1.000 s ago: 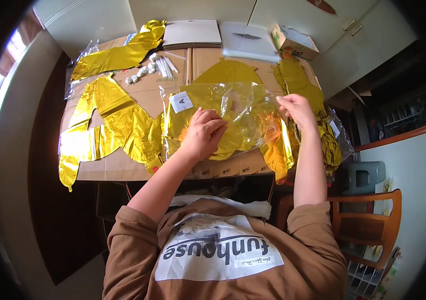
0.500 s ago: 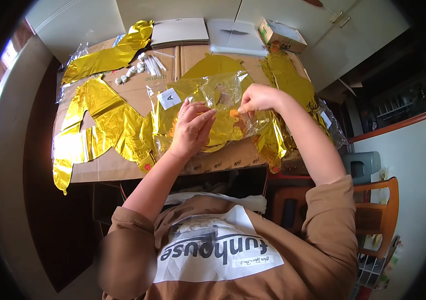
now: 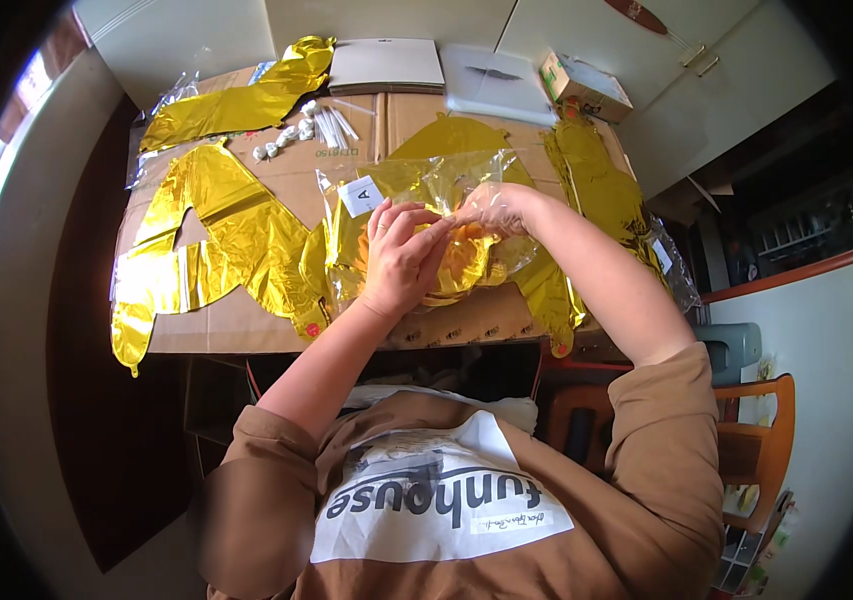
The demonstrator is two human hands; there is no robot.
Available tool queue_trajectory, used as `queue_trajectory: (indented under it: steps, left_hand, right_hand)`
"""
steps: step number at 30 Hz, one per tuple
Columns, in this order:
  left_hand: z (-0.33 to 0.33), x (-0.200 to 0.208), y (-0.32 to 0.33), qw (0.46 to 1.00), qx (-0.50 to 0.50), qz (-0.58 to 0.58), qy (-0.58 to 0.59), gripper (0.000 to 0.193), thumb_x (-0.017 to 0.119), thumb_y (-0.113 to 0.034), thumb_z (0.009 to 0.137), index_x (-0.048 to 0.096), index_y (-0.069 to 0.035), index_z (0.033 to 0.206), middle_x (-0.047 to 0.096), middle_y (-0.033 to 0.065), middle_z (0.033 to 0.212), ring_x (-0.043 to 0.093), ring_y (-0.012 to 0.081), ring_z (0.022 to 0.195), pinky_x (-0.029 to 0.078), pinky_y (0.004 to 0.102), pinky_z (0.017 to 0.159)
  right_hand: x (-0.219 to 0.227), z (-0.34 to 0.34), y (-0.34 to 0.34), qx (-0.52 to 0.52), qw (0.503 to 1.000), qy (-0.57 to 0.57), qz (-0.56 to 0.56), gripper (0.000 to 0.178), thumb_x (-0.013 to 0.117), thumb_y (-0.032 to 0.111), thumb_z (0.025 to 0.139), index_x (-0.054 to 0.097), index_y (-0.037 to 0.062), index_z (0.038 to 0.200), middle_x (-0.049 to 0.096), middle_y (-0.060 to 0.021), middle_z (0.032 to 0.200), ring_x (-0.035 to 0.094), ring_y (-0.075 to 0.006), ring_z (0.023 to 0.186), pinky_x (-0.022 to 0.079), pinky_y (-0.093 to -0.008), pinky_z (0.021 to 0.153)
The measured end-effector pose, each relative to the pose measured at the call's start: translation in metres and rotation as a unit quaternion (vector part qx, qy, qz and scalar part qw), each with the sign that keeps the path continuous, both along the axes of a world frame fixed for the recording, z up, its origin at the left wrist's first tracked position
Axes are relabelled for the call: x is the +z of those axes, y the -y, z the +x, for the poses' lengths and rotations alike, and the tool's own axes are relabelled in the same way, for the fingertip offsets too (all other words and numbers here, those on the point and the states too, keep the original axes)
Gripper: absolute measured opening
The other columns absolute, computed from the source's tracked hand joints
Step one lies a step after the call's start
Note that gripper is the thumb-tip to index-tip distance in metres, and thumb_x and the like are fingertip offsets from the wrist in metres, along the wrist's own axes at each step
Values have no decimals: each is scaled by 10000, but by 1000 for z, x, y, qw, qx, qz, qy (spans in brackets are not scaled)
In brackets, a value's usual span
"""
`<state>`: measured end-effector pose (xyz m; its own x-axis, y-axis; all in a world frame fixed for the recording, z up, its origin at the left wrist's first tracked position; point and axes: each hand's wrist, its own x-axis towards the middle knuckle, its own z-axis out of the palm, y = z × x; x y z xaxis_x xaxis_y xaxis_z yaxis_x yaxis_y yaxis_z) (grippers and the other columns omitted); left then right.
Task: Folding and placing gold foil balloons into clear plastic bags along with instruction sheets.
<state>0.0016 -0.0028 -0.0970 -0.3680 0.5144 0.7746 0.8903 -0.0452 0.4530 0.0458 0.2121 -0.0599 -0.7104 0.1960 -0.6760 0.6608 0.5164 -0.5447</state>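
Note:
A clear plastic bag (image 3: pixel 436 172) with a white label (image 3: pixel 359 196) lies over gold foil balloons at the middle of the cardboard-covered table. My left hand (image 3: pixel 404 250) is closed on the bag's film, thumb and fingertips pointing right. Against those fingertips rests my right hand (image 3: pixel 498 205), its fingers bent together and partly covered by shiny film; what they hold is hidden. Just below the hands, an orange piece (image 3: pixel 464 240) shows through the plastic. On the left spreads a flat gold foil balloon (image 3: pixel 221 215), and another gold foil balloon (image 3: pixel 596 175) hangs toward the right edge.
Thin white sticks (image 3: pixel 333 127) and small white lumps (image 3: pixel 286 135) lie behind the bag. Along the back are a stack of white sheets (image 3: pixel 386 65), a translucent flat case (image 3: pixel 491 80) and a small carton (image 3: pixel 586 85). A wooden chair (image 3: pixel 771 440) stands at right.
My right hand has moved left and down to meet my left fingertips, and film now covers its fingers. The orange piece it pinched shows lower in the bag. The whole view has shifted slightly.

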Motion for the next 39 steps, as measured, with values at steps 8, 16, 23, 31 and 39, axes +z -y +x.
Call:
queue_trajectory:
  steps: [8,16,23,31,39]
  left_hand:
    - [0,3,1,1000,16,11,-15,281,712,-114,790,690,-193,1058,628,2,1008,573,247,1043,355,505,1007]
    - [-3,12,9,998,41,20,-53,319,736,-128,772,700,-159,1088,644,42,1027,574,274,1032,383,476,973]
    - [-41,37,51,977,103,72,172,401,747,-187,795,641,-18,1143,581,162,1163,545,317,1101,433,382,960]
    - [-71,27,97,763,-17,145,630,555,616,-370,950,441,-62,1378,503,116,1342,537,242,1144,457,394,946]
    - [-46,52,91,784,-157,172,576,255,526,-253,1013,583,-43,1147,661,10,946,612,49,748,500,214,641]
  right_hand:
    - [-12,5,10,-42,994,-57,-87,203,702,270,869,636,83,831,568,15,691,462,-71,563,337,-229,498]
    - [0,18,34,-211,915,-107,-327,88,677,117,879,662,46,929,660,-37,809,577,-68,691,460,-232,569]
    - [25,26,41,-134,939,-137,-287,518,710,41,846,489,-64,1302,661,-94,1093,649,-107,892,534,-213,772]
    - [122,40,62,9,957,-268,-115,523,712,137,843,523,-103,1268,652,-177,1140,648,-190,999,517,-291,875]
    - [152,59,68,81,955,-280,56,385,709,162,869,569,-82,1132,594,-17,888,546,-70,837,466,-237,730]
